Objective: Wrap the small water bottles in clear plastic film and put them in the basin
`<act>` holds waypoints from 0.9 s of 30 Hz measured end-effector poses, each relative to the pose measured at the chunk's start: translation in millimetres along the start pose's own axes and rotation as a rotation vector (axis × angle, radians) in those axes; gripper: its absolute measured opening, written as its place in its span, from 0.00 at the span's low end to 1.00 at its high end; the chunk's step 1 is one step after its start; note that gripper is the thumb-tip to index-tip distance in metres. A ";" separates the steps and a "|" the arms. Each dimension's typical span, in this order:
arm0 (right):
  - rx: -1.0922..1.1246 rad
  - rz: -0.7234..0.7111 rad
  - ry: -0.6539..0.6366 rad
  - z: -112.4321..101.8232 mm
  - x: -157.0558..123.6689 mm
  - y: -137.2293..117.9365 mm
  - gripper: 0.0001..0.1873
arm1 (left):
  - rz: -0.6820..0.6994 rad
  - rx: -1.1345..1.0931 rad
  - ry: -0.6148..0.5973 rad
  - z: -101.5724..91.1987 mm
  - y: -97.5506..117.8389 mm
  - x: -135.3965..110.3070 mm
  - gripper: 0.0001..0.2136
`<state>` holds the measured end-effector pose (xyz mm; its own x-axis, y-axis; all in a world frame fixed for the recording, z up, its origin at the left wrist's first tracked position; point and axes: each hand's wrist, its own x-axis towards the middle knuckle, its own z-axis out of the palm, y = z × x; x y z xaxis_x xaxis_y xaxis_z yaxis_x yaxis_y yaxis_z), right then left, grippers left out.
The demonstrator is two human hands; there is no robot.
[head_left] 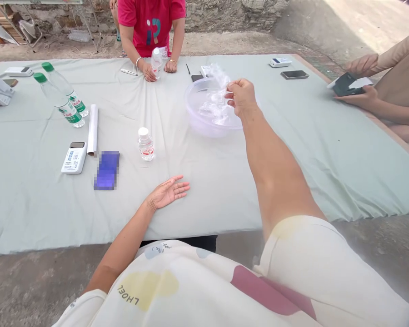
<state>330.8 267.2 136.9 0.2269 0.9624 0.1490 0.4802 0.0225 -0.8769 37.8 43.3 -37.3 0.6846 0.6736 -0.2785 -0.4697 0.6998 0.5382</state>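
My right hand (241, 96) reaches out over a clear plastic bowl (201, 121) and pinches a crumpled piece of clear plastic film (217, 93) that hangs down into the bowl. Nearer to me, my left hand (167, 192) rests palm up on the pale green cloth (191, 154), fingers stretched out and holding nothing. A small clear bottle with a white cap (145, 144) stands a little beyond my left hand.
Two green-capped water bottles (64, 98), a white roll (92, 129), a white device (74, 157) and a blurred blue patch (107, 170) lie at left. A person in a red shirt (150, 22) sits opposite holding a bottle (156, 60). Another person's hand (361, 96) holds a phone at right.
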 end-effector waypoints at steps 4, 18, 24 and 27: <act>0.317 0.001 0.018 4.3 -51.5 -18.4 0.12 | 0.053 0.018 0.030 3.1 0.8 -5.1 0.19; 0.669 0.004 -0.146 75.7 -249.4 9.4 0.14 | 0.167 0.351 0.223 89.3 36.0 -5.2 0.19; 0.951 0.252 -0.064 68.4 -247.1 23.1 0.17 | 0.379 0.504 0.410 77.0 24.0 -32.0 0.12; 1.039 0.333 0.018 64.2 -244.6 32.2 0.17 | 0.401 0.470 0.501 58.8 23.5 -51.0 0.12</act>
<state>236.3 49.9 42.8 0.2291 0.9588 -0.1680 -0.5563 -0.0127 -0.8309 24.6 11.4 36.4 0.1281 0.9578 -0.2573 -0.2666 0.2831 0.9213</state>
